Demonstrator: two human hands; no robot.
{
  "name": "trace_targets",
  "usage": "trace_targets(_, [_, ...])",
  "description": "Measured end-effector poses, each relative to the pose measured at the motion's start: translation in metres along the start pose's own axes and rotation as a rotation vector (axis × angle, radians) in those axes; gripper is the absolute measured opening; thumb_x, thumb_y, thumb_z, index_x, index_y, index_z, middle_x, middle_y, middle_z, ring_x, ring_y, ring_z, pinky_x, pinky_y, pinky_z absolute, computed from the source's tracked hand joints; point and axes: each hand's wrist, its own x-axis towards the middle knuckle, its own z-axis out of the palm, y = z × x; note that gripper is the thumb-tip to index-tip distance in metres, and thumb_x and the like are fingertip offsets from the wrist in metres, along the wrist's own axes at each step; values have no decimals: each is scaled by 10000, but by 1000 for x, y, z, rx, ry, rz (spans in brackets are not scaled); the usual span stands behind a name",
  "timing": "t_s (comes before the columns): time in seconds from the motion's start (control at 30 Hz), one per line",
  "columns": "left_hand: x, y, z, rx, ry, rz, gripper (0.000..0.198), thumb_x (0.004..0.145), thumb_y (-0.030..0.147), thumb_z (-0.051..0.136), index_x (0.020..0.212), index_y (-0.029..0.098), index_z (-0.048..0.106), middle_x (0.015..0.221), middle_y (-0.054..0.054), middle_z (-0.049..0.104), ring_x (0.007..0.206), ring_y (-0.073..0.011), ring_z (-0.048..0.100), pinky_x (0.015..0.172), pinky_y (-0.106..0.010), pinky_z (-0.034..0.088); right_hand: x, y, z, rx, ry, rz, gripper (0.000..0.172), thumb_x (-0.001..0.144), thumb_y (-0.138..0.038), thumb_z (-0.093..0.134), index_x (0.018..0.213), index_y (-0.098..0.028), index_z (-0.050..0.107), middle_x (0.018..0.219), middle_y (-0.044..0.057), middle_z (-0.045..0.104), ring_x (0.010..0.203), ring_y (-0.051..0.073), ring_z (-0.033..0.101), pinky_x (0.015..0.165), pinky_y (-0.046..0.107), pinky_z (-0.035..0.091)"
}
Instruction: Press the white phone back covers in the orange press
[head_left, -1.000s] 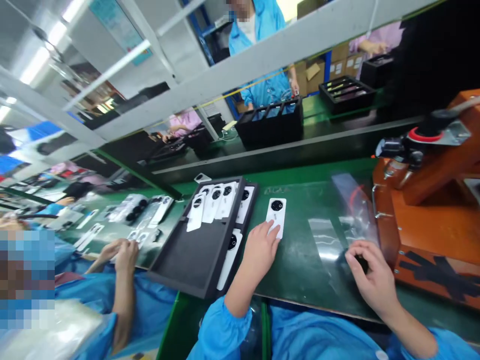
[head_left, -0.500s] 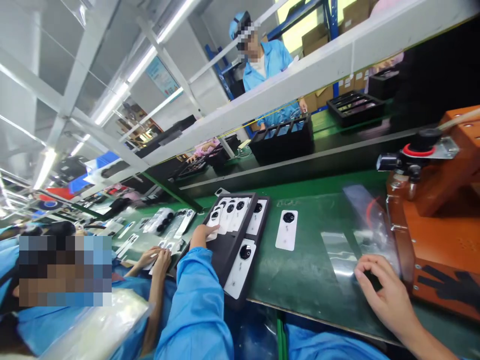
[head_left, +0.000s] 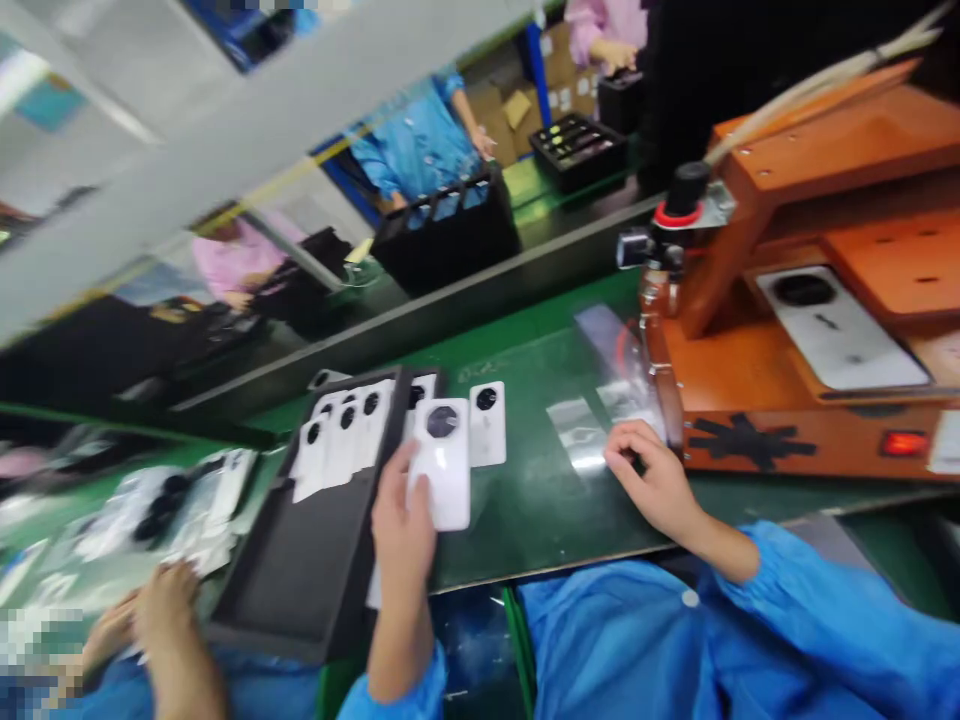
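Note:
My left hand point(head_left: 405, 510) grips a white phone back cover point(head_left: 448, 485) with a round black camera ring, held up over the bench beside the black tray. Several similar covers point(head_left: 347, 435) lie overlapped in the far part of that black tray point(head_left: 289, 570). Another cover point(head_left: 489, 430) lies on the green bench, just right of the held one. My right hand point(head_left: 652, 480) rests near the orange machine with its fingers curled in, thumb and forefinger close together, and nothing visible in them. Its fingertips are by the edge of a clear plastic film point(head_left: 574, 430).
The orange machine point(head_left: 697, 370) stands on the right, with a white phone back cover point(head_left: 844, 330) on its plate and a lit red switch point(head_left: 902, 443). A co-worker's hands point(head_left: 161, 610) are at the left. Across the line, a person in blue point(head_left: 420, 140) stands behind a black box point(head_left: 450, 235).
My left hand has come away from the tray and moved right, bringing a phone back cover with it. The view has turned right, showing more of the orange machine. My right hand stays by the film.

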Motion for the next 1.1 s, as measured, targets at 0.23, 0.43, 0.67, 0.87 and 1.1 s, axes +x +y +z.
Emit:
trace_targets(0.23, [-114, 117, 73, -432, -399, -203, 456, 1025, 337, 467, 1462, 219, 527, 1365, -135, 670, 1102, -231, 717, 800, -310, 607, 16, 1, 2, 42, -50, 239, 203, 927, -331, 606, 777, -196, 627, 890, 32, 593, 808, 164, 557, 737, 307, 455])
trace_targets(0.43, [-108, 107, 51, -80, -509, -47, 801, 948, 497, 588, 1601, 155, 275, 1061, -139, 708, 857, -265, 708, 644, -355, 561, 22, 9, 0, -5, -64, 272, 177, 919, -299, 598, 779, -195, 632, 919, 33, 592, 814, 161, 559, 750, 313, 456])
trace_targets(0.67, [-123, 108, 70, -5, -389, 314, 599, 849, 564, 717, 1335, 226, 626, 1461, -163, 580, 1336, -402, 493, 1017, -554, 392, 33, 7, 9, -127, -162, 240, 130, 911, -243, 613, 803, -195, 668, 981, 43, 597, 934, 187, 574, 849, 351, 442])
trace_targets(0.87, [-130, 121, 86, -11, -292, 259, 578, 852, 587, 709, 1328, 264, 654, 1396, -130, 640, 1250, -353, 555, 1026, -521, 358, 34, -7, 32, -322, -409, 231, 111, 904, -205, 643, 809, -211, 699, 1078, 38, 638, 1073, 231, 548, 948, 423, 343])
trace_targets(1.1, [-130, 115, 86, -21, -286, 273, 585, 852, 586, 712, 1334, 259, 656, 1350, -128, 660, 1255, -346, 559, 1038, -502, 361, 32, -9, 40, -426, -493, 186, 145, 893, -182, 636, 757, -205, 680, 1026, 29, 649, 1029, 228, 537, 878, 395, 310])
